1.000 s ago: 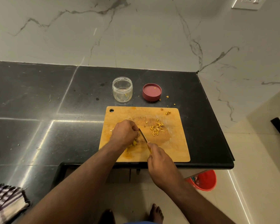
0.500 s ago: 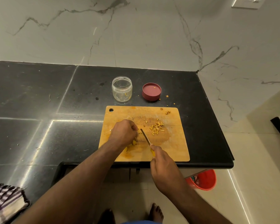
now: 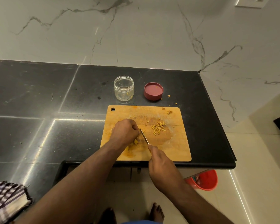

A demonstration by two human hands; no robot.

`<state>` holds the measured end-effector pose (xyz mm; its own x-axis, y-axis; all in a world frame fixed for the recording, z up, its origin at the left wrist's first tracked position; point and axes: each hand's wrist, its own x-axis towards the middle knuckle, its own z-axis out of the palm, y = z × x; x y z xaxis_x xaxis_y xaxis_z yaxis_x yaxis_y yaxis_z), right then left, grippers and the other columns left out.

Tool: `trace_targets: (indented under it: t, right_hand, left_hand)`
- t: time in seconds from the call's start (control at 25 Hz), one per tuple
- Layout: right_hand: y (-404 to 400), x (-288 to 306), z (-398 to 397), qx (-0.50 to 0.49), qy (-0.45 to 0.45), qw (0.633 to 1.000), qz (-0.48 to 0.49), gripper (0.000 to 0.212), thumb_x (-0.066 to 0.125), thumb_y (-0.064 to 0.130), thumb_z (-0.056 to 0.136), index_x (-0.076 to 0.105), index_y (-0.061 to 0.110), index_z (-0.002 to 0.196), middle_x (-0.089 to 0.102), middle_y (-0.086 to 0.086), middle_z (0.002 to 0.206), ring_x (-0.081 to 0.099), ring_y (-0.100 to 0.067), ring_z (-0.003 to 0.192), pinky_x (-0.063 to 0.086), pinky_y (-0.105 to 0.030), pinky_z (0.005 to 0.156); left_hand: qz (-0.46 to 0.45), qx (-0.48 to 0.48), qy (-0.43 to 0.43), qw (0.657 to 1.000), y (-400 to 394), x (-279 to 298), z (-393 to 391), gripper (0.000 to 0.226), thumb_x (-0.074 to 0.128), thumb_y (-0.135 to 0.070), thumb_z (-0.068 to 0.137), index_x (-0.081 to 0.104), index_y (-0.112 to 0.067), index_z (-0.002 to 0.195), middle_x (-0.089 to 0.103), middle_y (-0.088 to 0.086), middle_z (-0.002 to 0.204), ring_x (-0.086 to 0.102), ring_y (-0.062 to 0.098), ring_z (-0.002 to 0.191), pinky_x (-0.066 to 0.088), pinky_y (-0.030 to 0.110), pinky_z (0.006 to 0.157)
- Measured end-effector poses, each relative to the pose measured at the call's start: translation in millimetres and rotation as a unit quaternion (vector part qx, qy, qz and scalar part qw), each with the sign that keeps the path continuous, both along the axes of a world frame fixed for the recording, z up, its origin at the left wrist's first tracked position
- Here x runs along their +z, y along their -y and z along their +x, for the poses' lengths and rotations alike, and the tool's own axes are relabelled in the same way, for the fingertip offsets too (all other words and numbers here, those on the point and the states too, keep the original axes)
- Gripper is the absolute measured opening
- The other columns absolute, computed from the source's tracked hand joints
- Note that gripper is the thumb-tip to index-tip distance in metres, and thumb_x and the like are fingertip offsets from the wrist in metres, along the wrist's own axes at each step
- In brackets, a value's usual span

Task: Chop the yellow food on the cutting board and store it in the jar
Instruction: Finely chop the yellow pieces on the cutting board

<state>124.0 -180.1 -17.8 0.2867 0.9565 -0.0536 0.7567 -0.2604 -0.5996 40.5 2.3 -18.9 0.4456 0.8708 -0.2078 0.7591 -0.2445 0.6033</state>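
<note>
Landmark: wooden cutting board [image 3: 176,147], lying flat near the front right corner of the black countertop [image 3: 39,102].
Left hand [image 3: 124,132]: on the board's left half, fingers curled down over a lump of yellow food [image 3: 136,141], pinning it to the wood.
Right hand [image 3: 162,165]: over the board's front edge, closed around the handle of a knife [image 3: 143,136]; the handle itself is hidden in the grip.
Knife: narrow blade slanting from the right hand up toward the left hand's knuckles, just beside the uncut lump.
Chopped pieces [image 3: 158,127]: small yellow sticks heaped right of the blade, on the board's middle; a few strays near its far right corner.
Jar [image 3: 124,88]: clear, upright, lid off, on the countertop just behind the board's far left corner; a few yellow bits at its bottom.
Lid [image 3: 153,91]: dark red, inner side up, behind the board, right of the jar, apart from it.
Checked cloth [image 3: 5,199]: at the countertop's front edge, well left of the board.
Red bucket [image 3: 204,180]: on the floor, below the board's right front corner.
</note>
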Motion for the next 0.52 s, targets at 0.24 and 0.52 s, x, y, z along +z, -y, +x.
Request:
trace_targets:
  t: [0.24,0.52]
  right_hand:
    - [12,4,4,-0.004,-0.021,0.999,0.031,0.043,0.038,0.018,0.103,0.035,0.021,0.146,0.05,0.004,0.136,0.051,-0.005,0.118,0.04,-0.012,0.093]
    - [-9,6,0,-0.006,-0.007,1.0,0.003,0.045,0.037,0.018,0.102,0.033,0.022,0.147,0.049,0.0,0.14,0.052,-0.013,0.12,0.045,-0.027,0.097]
  left_hand:
    - [0.015,-0.001,-0.019,1.0,2,-2,-2,0.007,0.071,-0.024,0.088,0.072,-0.029,0.084,0.069,-0.011,0.085,0.063,0.011,0.085,0.056,0.037,0.079]
    - [0.043,0.004,-0.034,0.998,6,-2,-3,0.012,0.065,-0.024,0.088,0.075,-0.029,0.089,0.071,-0.013,0.09,0.063,0.013,0.089,0.055,0.039,0.081]
